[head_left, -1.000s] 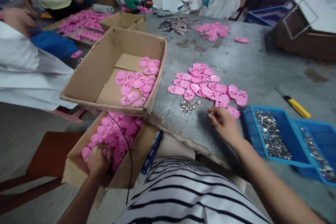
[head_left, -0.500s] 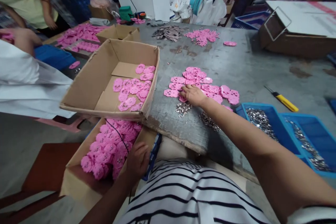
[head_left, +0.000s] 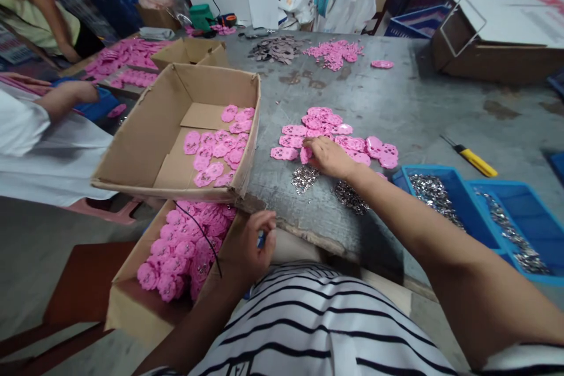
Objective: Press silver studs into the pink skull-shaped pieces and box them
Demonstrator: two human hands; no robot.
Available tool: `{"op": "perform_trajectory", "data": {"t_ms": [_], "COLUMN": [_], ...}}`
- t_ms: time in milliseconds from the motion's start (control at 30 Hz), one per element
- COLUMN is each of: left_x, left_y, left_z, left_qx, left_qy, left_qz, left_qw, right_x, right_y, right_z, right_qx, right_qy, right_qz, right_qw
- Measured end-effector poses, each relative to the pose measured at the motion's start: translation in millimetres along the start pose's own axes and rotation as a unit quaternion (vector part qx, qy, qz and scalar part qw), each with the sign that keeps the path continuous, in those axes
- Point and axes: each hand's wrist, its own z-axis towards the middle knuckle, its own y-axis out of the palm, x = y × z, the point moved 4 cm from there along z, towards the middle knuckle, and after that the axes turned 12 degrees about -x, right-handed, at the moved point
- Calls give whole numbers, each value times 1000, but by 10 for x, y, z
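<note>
On the grey table, my right hand (head_left: 328, 155) reaches into a spread of pink scalloped plastic pieces (head_left: 321, 120). Its bent fingers close on the edge of one pink plastic piece (head_left: 305, 155); the fingertips are partly hidden. Just in front of that hand lies a small heap of shiny metal bits (head_left: 304, 178), and a darker metal heap (head_left: 351, 196) sits beneath the forearm. My left hand (head_left: 259, 241) hovers at the table's front edge, beside a lower carton of pink pieces (head_left: 180, 252). Its thumb and curved fingers are apart, with nothing visible between them.
An open cardboard box (head_left: 176, 179) with pink pieces rests at the table's left corner. Blue bins (head_left: 484, 247) of metal parts and a yellow-handled screwdriver (head_left: 478, 161) are at right. A co-worker's arm (head_left: 66, 100) shows at left. A large carton (head_left: 497, 64) occupies the back right.
My left hand has risen from the lower carton's side toward the table edge, its fingers spreading. My right hand has stayed among the pink pieces, its fingers lifting slightly. The co-worker's arm at left has moved right.
</note>
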Motion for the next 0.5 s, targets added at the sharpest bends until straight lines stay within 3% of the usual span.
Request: {"op": "perform_trajectory", "data": {"t_ms": [67,133,233,300,400,500], "left_x": [-24,-47,-19,45,133,125], "left_y": [76,151,260,299,325,318], "left_z": [203,405,608,645,620,583], "left_qx": [8,1,-106,-182,-228,-164], "left_qy": [-79,-142,-219,-244,-259,-276], "left_qz": [-179,-341,-483,-521,-544,-568], "left_qw": [981,929,841,798,765,758], "right_x": [-232,-559,-1013,-1150,-1037,-719], "right_y": [-126,-250,-369,-402,-387,-238], "right_z": [-79,-177,-347,-468,-650,-829], "right_qx": [25,25,-19,-41,6,105], "right_qy": [-44,-106,-173,-183,-127,40], "right_qz": [18,30,47,103,234,319], "right_qw": [999,994,984,977,964,941]}}
